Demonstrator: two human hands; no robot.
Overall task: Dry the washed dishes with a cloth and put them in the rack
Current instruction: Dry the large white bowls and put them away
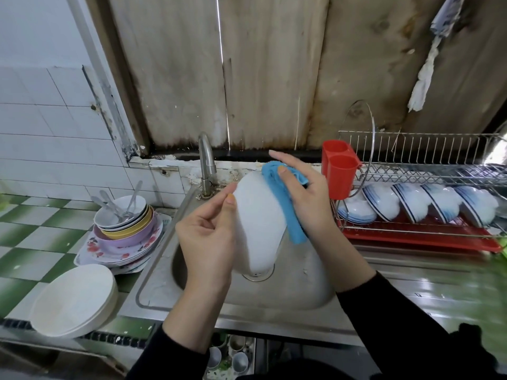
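Over the sink (301,292), the left hand (208,231) grips a white bowl (258,223) at its edge, with the thumb on the outside. The right hand (304,193) pinches a blue cloth (285,207) against the right side of the bowl, with the index finger stretched out. Farther right, the rack (411,149) holds blue-rimmed bowls (411,202). A pile of dishes (126,229) stands at the left.

Black long sleeves (397,325), yellow-painted nails (282,169)
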